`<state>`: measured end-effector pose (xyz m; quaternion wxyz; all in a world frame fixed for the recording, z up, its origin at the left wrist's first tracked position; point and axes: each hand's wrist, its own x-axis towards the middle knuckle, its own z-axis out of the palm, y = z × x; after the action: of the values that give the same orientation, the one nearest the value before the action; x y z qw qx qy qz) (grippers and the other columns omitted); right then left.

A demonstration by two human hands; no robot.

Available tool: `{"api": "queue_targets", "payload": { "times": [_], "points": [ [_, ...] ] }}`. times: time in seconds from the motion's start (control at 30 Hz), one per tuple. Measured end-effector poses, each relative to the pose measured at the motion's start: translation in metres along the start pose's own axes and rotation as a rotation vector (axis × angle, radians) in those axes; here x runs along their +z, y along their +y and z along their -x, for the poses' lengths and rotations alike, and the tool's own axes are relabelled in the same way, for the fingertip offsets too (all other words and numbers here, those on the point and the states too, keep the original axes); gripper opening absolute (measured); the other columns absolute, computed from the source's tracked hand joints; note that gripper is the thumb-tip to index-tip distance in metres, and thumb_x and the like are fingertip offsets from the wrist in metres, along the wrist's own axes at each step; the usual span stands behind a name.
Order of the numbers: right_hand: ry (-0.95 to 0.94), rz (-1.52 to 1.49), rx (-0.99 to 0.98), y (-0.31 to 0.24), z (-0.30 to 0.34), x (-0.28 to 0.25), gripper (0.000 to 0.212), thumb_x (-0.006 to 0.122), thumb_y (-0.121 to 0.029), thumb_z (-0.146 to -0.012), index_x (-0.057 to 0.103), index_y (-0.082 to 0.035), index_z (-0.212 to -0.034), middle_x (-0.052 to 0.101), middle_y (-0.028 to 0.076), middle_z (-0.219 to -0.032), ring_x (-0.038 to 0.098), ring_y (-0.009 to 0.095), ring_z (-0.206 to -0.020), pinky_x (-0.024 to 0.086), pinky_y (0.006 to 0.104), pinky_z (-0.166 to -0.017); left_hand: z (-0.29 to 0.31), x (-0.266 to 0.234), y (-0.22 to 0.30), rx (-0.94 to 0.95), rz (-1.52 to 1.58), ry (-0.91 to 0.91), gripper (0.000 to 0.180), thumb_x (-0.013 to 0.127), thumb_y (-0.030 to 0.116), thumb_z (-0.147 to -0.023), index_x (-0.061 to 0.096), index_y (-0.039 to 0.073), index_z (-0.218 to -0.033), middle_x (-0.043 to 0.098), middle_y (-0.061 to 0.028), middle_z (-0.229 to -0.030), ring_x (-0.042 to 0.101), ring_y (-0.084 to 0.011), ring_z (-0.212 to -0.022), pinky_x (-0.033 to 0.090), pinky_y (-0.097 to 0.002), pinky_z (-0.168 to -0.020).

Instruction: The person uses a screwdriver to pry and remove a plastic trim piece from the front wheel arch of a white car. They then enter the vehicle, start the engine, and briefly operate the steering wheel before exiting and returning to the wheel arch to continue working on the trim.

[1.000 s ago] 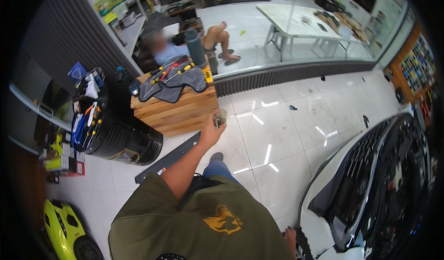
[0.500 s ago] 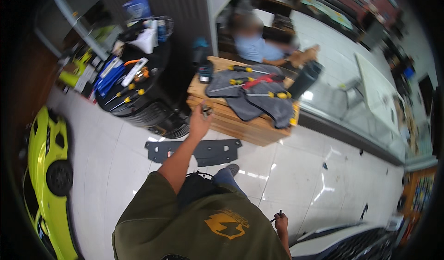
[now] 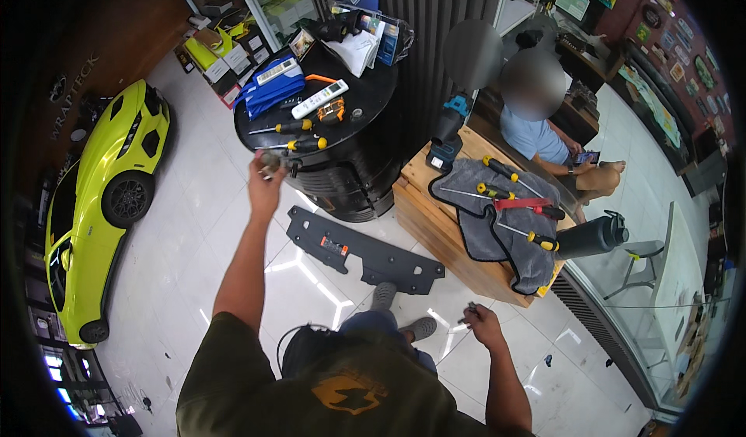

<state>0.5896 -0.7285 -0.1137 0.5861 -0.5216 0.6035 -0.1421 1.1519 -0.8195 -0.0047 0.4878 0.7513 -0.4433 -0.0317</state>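
Note:
My left hand (image 3: 264, 190) is raised at the edge of a black drum-shaped table (image 3: 342, 136). Its fingers are closed around a small greyish object (image 3: 270, 162) whose kind I cannot make out. Nearest to it on the drum lie two yellow-and-black screwdrivers (image 3: 308, 144). Lower and to the right, my right hand (image 3: 485, 327) pinches a small dark object (image 3: 468, 311), too small to name. That hand is over the floor, in front of a wooden crate (image 3: 435, 231) and apart from it.
Remotes (image 3: 319, 99), a blue cloth (image 3: 268, 89) and papers cover the drum. On the crate are a grey towel (image 3: 486, 231) with screwdrivers, a cordless drill (image 3: 448, 131) and a dark bottle (image 3: 594, 235). A black panel (image 3: 361, 252) lies by my feet. A person sits behind glass; a lime-green car (image 3: 101, 204) stands left.
My view has swung so the room appears shifted. My left hand has gone from beside the crate to the drum's edge. My right hand has come up and forward from low beside my body.

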Motion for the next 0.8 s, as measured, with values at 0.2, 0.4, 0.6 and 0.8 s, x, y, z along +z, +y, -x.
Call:
{"api": "queue_targets", "payload": {
  "times": [0.2,0.4,0.6,0.8],
  "points": [
    [0.067,0.397,-0.628,-0.181,-0.053,0.061,0.028,0.06,-0.013,-0.082,0.058,0.001,-0.105,0.058,0.019,-0.107,0.056,0.035,-0.101,0.045,0.0378,-0.087,-0.068,-0.002,-0.059,0.006,-0.138,-0.002,0.057,0.07,0.015,-0.078,0.042,0.001,-0.125,0.059,-0.0152,-0.111,0.059,-0.0255,-0.099,0.046,-0.0339,-0.086],
    [0.327,0.505,-1.003,-0.332,-0.159,0.143,0.03,0.06,-0.007,-0.079,0.057,0.001,-0.108,0.048,0.017,-0.124,0.049,0.034,-0.111,0.043,0.0381,-0.093,-0.123,0.02,-0.093,0.033,-0.021,-0.122,0.057,0.068,0.01,-0.077,0.042,0.002,-0.127,0.059,-0.0179,-0.11,0.058,-0.0289,-0.102,0.044,-0.0347,-0.087],
    [0.306,0.929,-0.807,-0.366,-0.298,0.201,0.031,0.049,-0.007,-0.08,0.056,0.003,-0.108,0.047,0.021,-0.122,0.046,0.033,-0.116,0.041,0.0385,-0.098,-0.119,0.043,-0.122,0.086,0.156,-0.205,0.069,0.067,0.01,-0.08,0.028,-0.002,-0.136,0.048,-0.0218,-0.125,0.052,-0.0295,-0.111,0.041,-0.0356,-0.095],
    [0.392,0.848,-0.863,-0.375,-0.304,0.197,0.035,0.053,-0.01,-0.079,0.056,0.0,-0.113,0.046,0.017,-0.129,0.047,0.032,-0.113,0.04,0.0372,-0.097,-0.117,0.051,-0.115,0.136,0.053,-0.126,0.078,0.071,0.018,-0.077,0.027,0.001,-0.138,0.042,-0.023,-0.13,0.044,-0.0344,-0.119,0.034,-0.0382,-0.1]
  ]
}}
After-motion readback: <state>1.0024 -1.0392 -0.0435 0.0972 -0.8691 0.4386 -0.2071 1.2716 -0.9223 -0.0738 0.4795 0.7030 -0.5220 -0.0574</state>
